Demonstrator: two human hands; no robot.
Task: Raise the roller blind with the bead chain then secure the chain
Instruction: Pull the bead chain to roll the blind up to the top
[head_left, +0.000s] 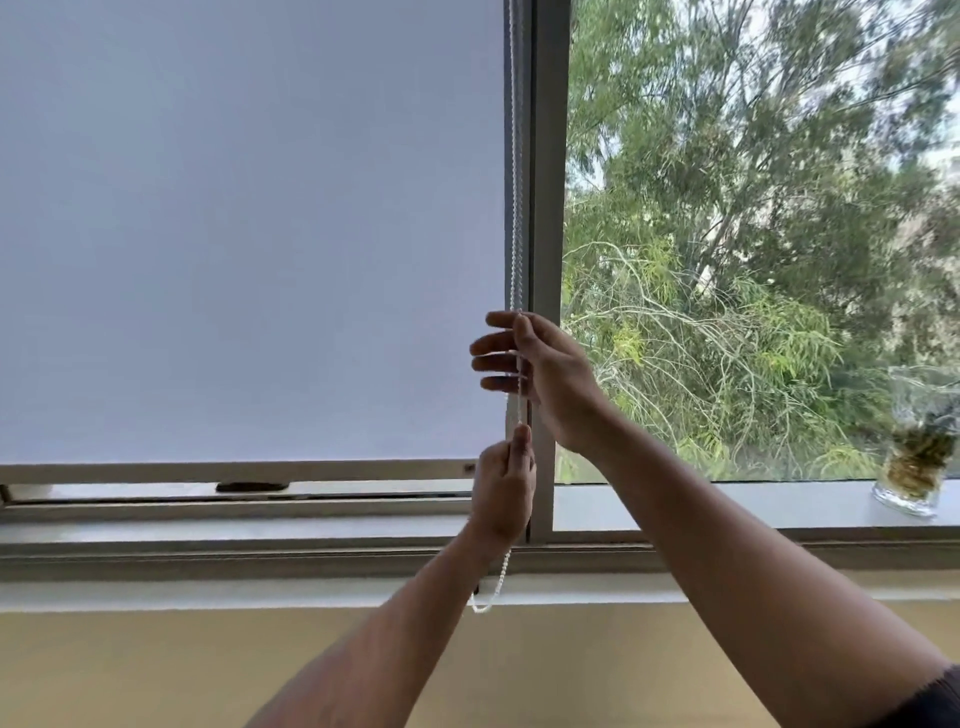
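The left hand (503, 488) is the nearer and lower of the two, raised in front of the window frame (548, 208) with its fingers curled into a loose fist. Its thumb and forefinger pinch the bead chain (515, 156) at the top of the fist, just below the bottom edge of the blind. Under this hand the chain hangs slack behind the wrist and ends in a small loop in front of the window sill (311, 592), above the yellowish wall (156, 665).

The right hand (540, 374) is higher, directly above the left one with a short stretch of chain between them. It is mostly open: three fingers stretch out straight to the left across the edge of the blind, while the thumb and forefinger nip the chain near the top of the hand. The chain runs down across the palm side of those straight fingers.

From the right hand the chain climbs straight up along the right edge of the roller blind (249, 234), close beside the upright window frame, and leaves the picture at the top. The pale blind covers nearly all of the left pane, its bottom bar (234, 472) hanging just above the lower frame.

Farther right, a clear glass vase (917, 441) stands on the inner ledge, and green trees (753, 208) fill the uncovered pane beyond
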